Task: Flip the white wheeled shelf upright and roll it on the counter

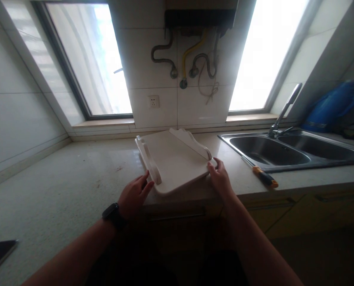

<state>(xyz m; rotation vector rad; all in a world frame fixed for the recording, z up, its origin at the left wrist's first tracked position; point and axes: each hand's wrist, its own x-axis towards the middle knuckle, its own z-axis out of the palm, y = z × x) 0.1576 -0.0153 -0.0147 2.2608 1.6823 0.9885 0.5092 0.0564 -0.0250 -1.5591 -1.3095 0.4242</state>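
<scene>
A white board (pixel 177 159) with raised, wavy-edged side pieces lies at an angle on the countertop, close to its front edge. At its left front side, my left hand (pixel 135 192) grips the rim, the thumb beside the left raised piece (pixel 151 161). My right hand (pixel 219 174) holds the right front corner, with the thumb on top and fingers by the end of the right raised piece (pixel 191 143). A dark watch (pixel 113 214) is on my left wrist. Parts of the fingers under or behind the board are hidden.
A screwdriver (pixel 265 177) with an orange and black handle lies right of the board, before a double steel sink (pixel 224 140) with a faucet (pixel 284 111). A blue object (pixel 331 107) stands at the far right. At lower left is a dark flat object (pixel 0 254).
</scene>
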